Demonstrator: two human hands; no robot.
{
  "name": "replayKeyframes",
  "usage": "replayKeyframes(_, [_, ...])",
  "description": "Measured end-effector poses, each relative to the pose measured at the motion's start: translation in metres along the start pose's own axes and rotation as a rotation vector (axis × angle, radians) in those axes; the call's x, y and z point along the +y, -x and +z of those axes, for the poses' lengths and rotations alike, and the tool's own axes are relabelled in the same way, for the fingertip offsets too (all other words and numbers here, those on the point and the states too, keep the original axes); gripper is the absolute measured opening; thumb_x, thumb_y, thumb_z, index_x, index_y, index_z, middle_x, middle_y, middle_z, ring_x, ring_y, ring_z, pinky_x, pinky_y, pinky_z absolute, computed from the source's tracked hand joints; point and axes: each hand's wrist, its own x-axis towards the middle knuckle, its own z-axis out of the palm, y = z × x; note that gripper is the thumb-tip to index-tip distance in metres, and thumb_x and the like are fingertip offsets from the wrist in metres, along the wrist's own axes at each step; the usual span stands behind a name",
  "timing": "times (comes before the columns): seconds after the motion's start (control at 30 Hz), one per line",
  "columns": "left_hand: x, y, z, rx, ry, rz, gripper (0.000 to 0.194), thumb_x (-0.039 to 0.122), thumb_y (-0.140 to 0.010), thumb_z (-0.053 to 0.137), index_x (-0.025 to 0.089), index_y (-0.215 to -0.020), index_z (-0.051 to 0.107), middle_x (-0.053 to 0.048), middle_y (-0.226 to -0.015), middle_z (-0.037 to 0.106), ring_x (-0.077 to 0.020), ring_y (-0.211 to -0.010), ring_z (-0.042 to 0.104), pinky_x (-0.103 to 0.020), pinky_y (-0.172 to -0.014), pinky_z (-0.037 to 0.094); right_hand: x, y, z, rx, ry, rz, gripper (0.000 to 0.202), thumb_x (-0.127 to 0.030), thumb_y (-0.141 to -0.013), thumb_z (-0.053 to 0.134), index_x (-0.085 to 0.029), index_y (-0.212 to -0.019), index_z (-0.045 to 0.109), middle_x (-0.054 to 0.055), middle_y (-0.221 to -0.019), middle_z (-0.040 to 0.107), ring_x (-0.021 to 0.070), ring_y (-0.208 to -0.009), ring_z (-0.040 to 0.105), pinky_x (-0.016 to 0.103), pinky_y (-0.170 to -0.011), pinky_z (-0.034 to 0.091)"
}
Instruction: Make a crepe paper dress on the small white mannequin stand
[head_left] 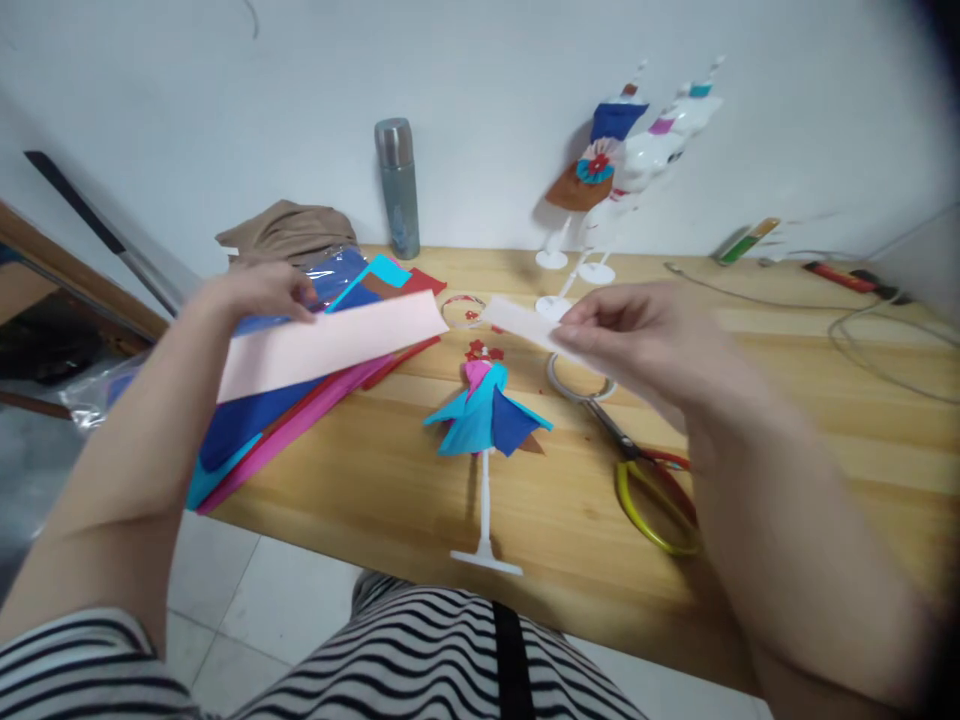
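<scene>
My left hand [274, 292], its fingers curled, grips the upper edge of a wide pale pink paper strip [337, 345] over a pile of coloured sheets [262, 430]. My right hand [630, 325] pinches a narrower pale strip [514, 320], whose far end runs back under the wrist. Between the hands, a small white doll stand [485, 500] lies with its base towards me, dressed in turquoise, dark blue and pink pieces [476, 415]. Red flower pieces [484, 350] are at its top end. Scissors with yellow and red handles [626, 440] lie below my right hand, beside a tape roll [559, 375].
A grey flask [399, 190] stands by the wall, next to brown cloth [292, 230]. Several white doll forms on stands [637, 160] are at the back right, one dressed. A clear ring [454, 312], a cable [750, 300] and a red cutter [840, 278] lie on the wooden table [360, 470].
</scene>
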Motion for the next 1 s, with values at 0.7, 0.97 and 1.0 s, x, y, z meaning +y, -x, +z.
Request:
replayKeyframes(0.7, [0.139, 0.004, 0.107, -0.113, 0.828, 0.193, 0.044, 0.022, -0.070, 0.081, 0.011, -0.112, 0.072, -0.001, -0.076, 0.070, -0.0127, -0.068, 0.066, -0.025, -0.067, 0.054, 0.012, -0.022, -0.003, -0.243, 0.011, -0.065, 0.024, -0.043, -0.070, 0.079, -0.021, -0.078, 0.072, -0.008, -0.056, 0.046, 0.0087, -0.048, 0.037, 0.026, -0.048, 0.029])
replayKeyframes(0.97, [0.143, 0.014, 0.111, 0.006, 0.300, 0.486, 0.026, 0.040, -0.081, 0.078, 0.016, -0.089, 0.076, -0.004, -0.085, 0.072, -0.0167, -0.082, 0.064, -0.028, -0.073, 0.046, 0.015, -0.014, 0.016, -0.224, 0.175, -0.241, 0.016, -0.036, -0.082, 0.071, -0.023, -0.074, 0.069, -0.002, -0.064, 0.049, 0.0138, -0.059, 0.045, 0.031, -0.058, 0.036])
replayKeyframes(1.0, [0.146, 0.016, 0.110, -0.017, 0.241, 0.483, 0.022, 0.038, -0.082, 0.076, 0.016, -0.082, 0.075, -0.002, -0.077, 0.069, -0.0152, -0.075, 0.060, -0.027, -0.068, 0.042, 0.013, -0.012, 0.018, -0.205, 0.221, -0.281, 0.013, -0.033, -0.083, 0.070, -0.023, -0.075, 0.071, -0.001, -0.066, 0.051, 0.0150, -0.062, 0.048, 0.031, -0.060, 0.038])
